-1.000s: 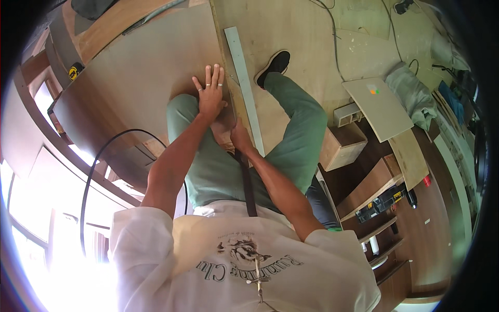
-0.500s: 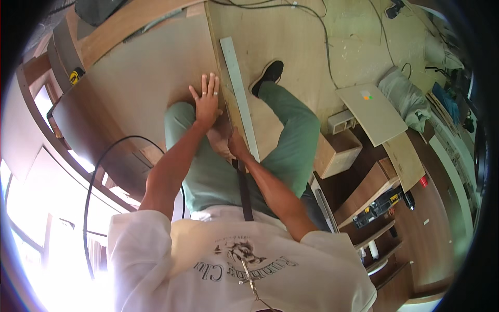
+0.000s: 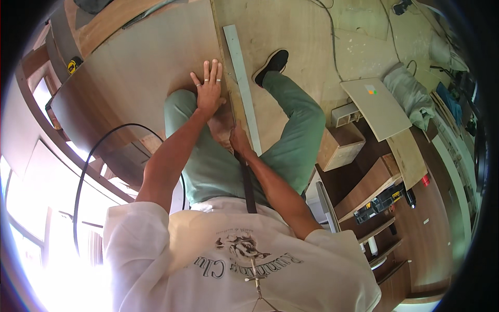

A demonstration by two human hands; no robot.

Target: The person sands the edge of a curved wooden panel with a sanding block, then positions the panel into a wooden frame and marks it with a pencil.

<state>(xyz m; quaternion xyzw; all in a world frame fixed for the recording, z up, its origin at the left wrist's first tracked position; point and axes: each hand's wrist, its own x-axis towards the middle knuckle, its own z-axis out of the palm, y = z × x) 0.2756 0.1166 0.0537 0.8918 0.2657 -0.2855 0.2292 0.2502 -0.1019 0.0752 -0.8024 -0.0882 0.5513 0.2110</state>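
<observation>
My left hand (image 3: 208, 91) lies flat on a large plywood panel (image 3: 135, 73), fingers spread, rings on two fingers. It rests near the panel's right edge, above my left knee. My right hand (image 3: 238, 139) is closed just below it, at the same edge, around what looks like a thin dark tool (image 3: 230, 106) pointing up along the edge; its kind is unclear. A long grey metal straightedge (image 3: 243, 83) lies on the floor board just right of both hands, running away from me. My legs in green trousers straddle this spot.
My black shoe (image 3: 271, 65) rests on the plywood floor beside the straightedge. A yellow tape measure (image 3: 71, 65) sits at the panel's far left. A wooden box (image 3: 340, 148), a white board (image 3: 377, 106) and a yellow-black tool case (image 3: 382, 197) are to the right. A black cable (image 3: 86, 171) loops at left.
The view has shifted slightly. My left hand stays flat on the panel and my right hand stays closed at the edge, a little lower in the picture.
</observation>
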